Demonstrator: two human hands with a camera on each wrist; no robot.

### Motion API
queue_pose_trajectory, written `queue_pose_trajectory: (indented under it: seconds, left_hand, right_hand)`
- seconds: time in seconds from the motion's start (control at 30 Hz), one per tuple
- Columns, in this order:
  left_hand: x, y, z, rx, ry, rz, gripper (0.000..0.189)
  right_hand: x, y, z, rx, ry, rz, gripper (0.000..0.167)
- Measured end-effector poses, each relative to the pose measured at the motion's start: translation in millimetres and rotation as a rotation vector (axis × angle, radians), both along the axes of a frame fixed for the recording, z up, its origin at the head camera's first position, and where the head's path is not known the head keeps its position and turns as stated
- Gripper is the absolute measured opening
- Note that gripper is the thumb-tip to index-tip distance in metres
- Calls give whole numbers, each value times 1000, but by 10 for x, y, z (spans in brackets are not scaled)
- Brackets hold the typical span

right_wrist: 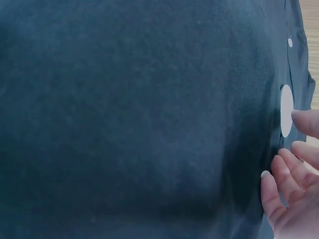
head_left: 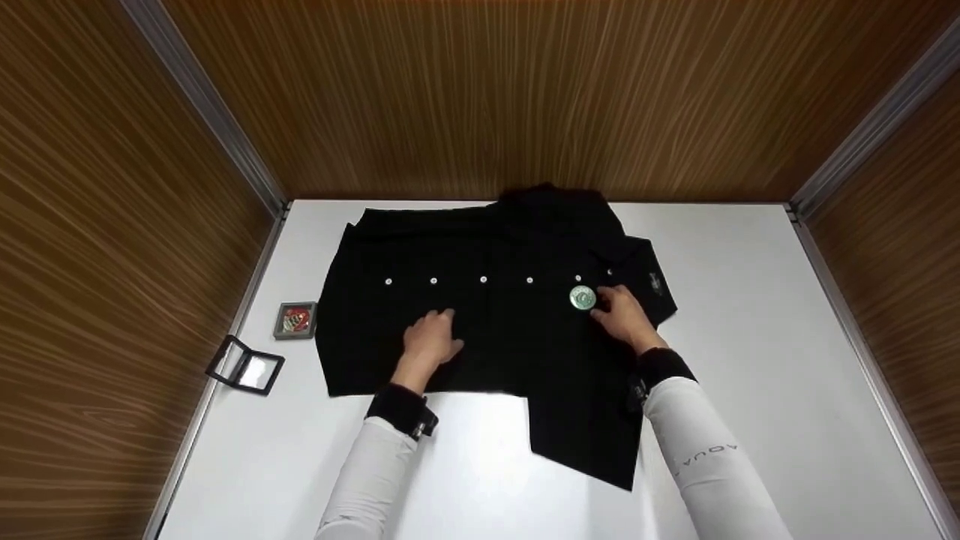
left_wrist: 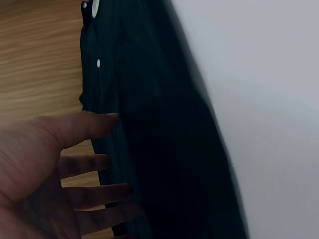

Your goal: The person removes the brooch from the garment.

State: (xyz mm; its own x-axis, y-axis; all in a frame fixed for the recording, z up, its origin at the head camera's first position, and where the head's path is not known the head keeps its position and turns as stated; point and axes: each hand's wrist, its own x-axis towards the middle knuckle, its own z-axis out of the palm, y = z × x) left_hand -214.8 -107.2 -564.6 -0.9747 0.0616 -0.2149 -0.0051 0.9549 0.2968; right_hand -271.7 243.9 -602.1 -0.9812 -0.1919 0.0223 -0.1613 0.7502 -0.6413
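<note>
A black short-sleeved button shirt (head_left: 480, 337) lies spread on the white table, its white buttons in a row. A round green-and-white badge (head_left: 583, 298) lies on the shirt near the collar end, below a button. My right hand (head_left: 624, 315) is at the badge's right edge, thumb and fingertips close around that side. In the right wrist view the thumb meets the edge of the badge (right_wrist: 286, 110), and the other fingers bend loosely over the cloth. Over the shirt's middle is my left hand (head_left: 430, 339); its fingers are relaxed, with nothing held in the left wrist view.
Left of the shirt, a small grey square case (head_left: 295, 321) with a red-and-green item inside sits on the white table (head_left: 750, 360). Near the table's left edge lies an opened black folding frame (head_left: 246, 366). Wood-grain panels (head_left: 480, 97) stand at the back and sides.
</note>
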Motion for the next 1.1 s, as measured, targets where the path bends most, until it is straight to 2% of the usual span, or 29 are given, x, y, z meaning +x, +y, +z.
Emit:
queue_pose_trajectory:
  seconds: [0.17, 0.33, 0.5, 0.77, 0.93, 1.1]
  left_hand:
    - [-30, 256, -11, 113, 50, -35, 65]
    - [-63, 494, -29, 244, 39, -70, 69]
    - [-88, 670, -68, 297, 53, -100, 63]
    - [-151, 886, -132, 405, 57, -116, 51]
    - [-204, 968, -178, 534, 77, -102, 43]
    - [-258, 1040, -207, 654, 85, -70, 38]
  right_hand:
    - [-6, -10, 16, 39, -73, -2, 55]
    - [2, -15, 39, -18, -124, -43, 54]
    - [24, -14, 37, -94, -96, -41, 51]
    - [84, -46, 16, -184, -56, -45, 60]
    - [115, -93, 21, -206, -37, -33, 63]
    - [143, -167, 35, -235, -10, 14, 64]
